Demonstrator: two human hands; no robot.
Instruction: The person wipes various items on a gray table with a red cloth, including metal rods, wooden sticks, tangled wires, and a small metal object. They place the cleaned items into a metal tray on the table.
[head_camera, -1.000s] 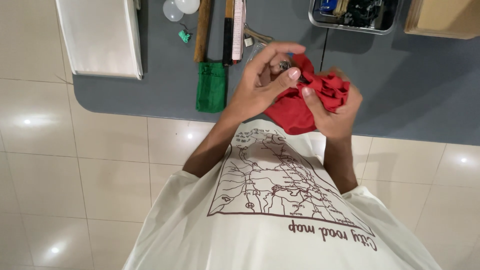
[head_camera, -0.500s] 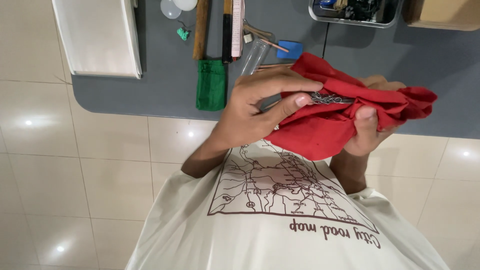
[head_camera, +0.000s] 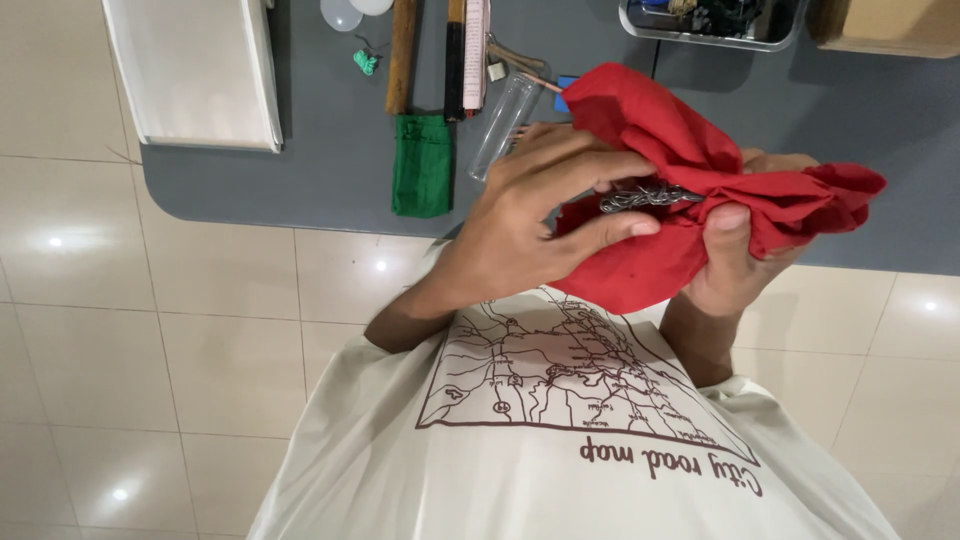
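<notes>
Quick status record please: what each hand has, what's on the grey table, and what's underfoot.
left hand: fingers pinch a small silver chain at the mouth of the red cloth bag
right hand: grips the red cloth bag from below, thumb on its front
grey table: green pouch, clear tube, wooden sticks, white board, metal tray
floor: glossy cream tiles

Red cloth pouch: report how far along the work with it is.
Done: the red cloth pouch is up off the grey table, its mouth pulled open. In hand: the left hand pinches a silvery metal chain at the opening while the right hand grips the cloth. Left: part of the chain is outside; the pouch is not closed.
</notes>
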